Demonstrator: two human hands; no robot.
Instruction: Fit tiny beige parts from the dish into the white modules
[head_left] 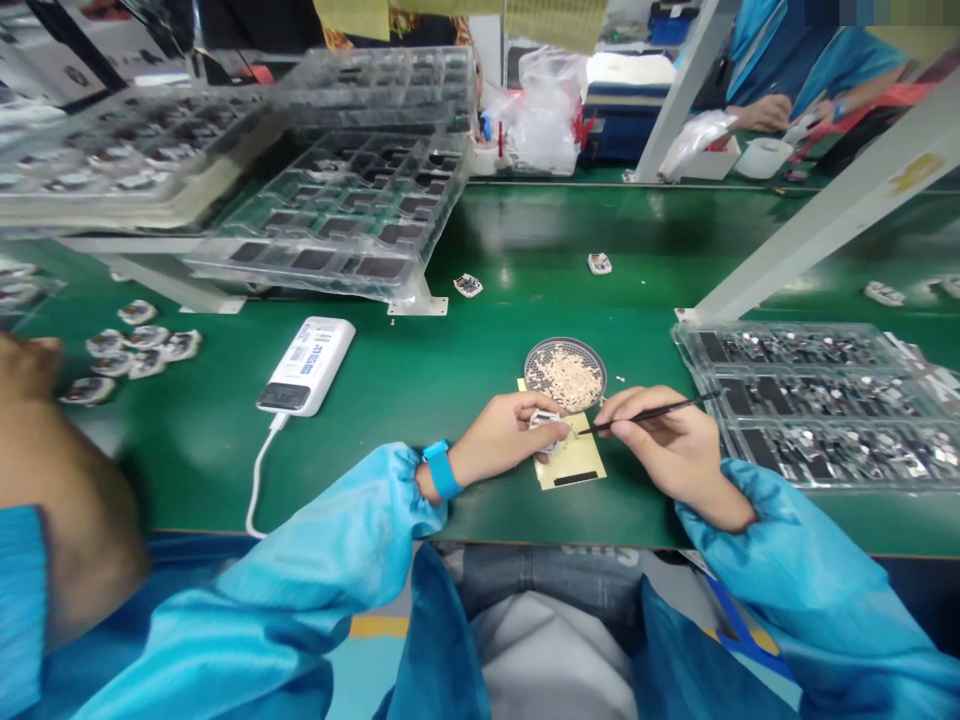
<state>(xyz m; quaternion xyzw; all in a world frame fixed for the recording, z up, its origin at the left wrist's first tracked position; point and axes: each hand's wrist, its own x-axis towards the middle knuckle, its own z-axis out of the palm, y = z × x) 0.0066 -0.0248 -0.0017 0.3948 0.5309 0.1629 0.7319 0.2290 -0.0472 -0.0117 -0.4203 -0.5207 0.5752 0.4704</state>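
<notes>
"Head view: what do the hands hold?"

"The left hand (499, 437) pinches a small white part (544, 424) above a yellow card (574, 456). The right hand (666, 442), just apart, grips a thin black pick (656, 412)."

"Handling?"

"Light, probably fragile: hold its edges."

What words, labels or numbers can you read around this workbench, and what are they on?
Nothing can be read for certain.
The label on the white power bank has blue print, too small to read.
The yellow sticker on the white frame post is too blurred to read.
Pale lettering on the dark fabric is too blurred to read.
</notes>
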